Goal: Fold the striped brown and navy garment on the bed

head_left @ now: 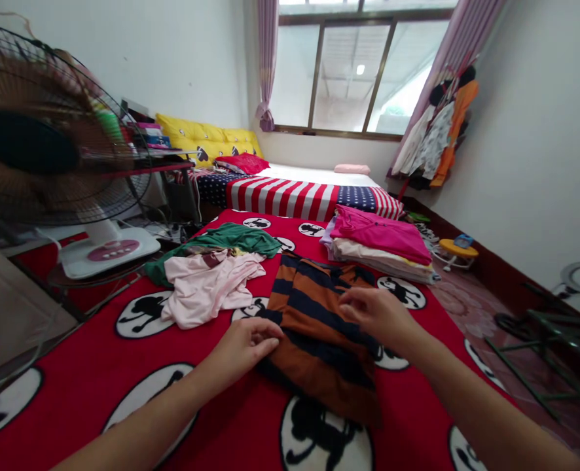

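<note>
Garment (314,307), striped, spread flat, prob. to limit creases; L hand (249,341) at its L edge, R hand (376,313) over R side, fingers half-curled, can't tell grip.

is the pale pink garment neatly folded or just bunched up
Bunched up: the pale pink garment lies in loose wrinkles with uneven edges, beside the flatter brown-and-navy striped garment.

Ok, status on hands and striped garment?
Left hand at left edge of striped garment, right hand over its right side; grips unclear. Garment on red cover. Only hands overlap it.
</note>
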Demonstrator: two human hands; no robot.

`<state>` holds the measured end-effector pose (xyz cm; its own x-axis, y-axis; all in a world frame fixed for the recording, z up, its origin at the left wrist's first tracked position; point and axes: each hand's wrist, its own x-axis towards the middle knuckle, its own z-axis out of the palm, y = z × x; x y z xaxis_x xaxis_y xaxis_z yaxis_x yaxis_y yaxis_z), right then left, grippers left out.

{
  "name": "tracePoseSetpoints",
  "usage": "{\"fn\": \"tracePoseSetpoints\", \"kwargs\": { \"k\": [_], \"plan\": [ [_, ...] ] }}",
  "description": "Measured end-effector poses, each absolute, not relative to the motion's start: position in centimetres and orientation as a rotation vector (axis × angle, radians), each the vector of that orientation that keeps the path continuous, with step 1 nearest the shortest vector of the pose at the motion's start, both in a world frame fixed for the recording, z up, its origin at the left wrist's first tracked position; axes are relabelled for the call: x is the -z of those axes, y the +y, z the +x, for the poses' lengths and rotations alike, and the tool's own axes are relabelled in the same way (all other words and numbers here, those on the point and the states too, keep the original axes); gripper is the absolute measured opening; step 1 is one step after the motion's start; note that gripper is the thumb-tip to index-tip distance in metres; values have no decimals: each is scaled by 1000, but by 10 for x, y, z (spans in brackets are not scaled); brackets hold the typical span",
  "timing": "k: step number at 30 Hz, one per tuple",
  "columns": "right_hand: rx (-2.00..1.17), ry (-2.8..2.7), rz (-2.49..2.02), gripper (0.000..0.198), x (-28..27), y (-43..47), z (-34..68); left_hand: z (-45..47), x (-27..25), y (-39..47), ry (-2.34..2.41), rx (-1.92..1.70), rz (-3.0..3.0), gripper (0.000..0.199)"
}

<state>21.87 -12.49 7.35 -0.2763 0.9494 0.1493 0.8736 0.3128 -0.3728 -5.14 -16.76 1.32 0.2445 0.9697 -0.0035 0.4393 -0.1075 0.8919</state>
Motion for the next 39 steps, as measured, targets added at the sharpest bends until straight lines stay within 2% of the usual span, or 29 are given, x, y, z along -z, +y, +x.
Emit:
{"fn": "tracePoseSetpoints", "kwargs": {
  "k": [2,6,8,10,13,14,22,27,31,35,39],
  "plan": [
    [-312,-2209,-1533,19,-67,-88,195,-49,-14,-166,1342,-856,1695,22],
    [-261,-2071,-1597,57,-48,-28,155,-46,-13,-170,1374,-882,1696,18],
    [-304,-2049,-1633,64,-43,-10,145,-46,-10,-173,1368,-898,1714,16],
    [-354,-2045,-1648,50,-43,2,144,-47,-8,-175,1358,-917,1737,14],
    [-407,-2021,-1637,15,-53,13,152,-50,-6,-177,1331,-921,1768,13],
    [-416,-1996,-1631,11,-58,17,156,-51,-7,-178,1320,-912,1775,13],
    [-429,-1662,-1556,25,-86,50,165,-64,-18,-183,1336,-888,1825,13],
    [-503,-1647,-1431,27,-70,60,142,-71,-8,-176,1415,-847,1838,13],
    [-612,-1700,-1339,45,-54,44,144,-76,4,-172,1532,-800,2003,17],
    [-529,-1672,-1302,37,-51,8,188,-73,3,-177,1391,-1004,2291,15],
    [-261,-1634,-1574,29,-42,-33,250,-51,-5,-191,1058,-1070,2568,14]
  ]
}}
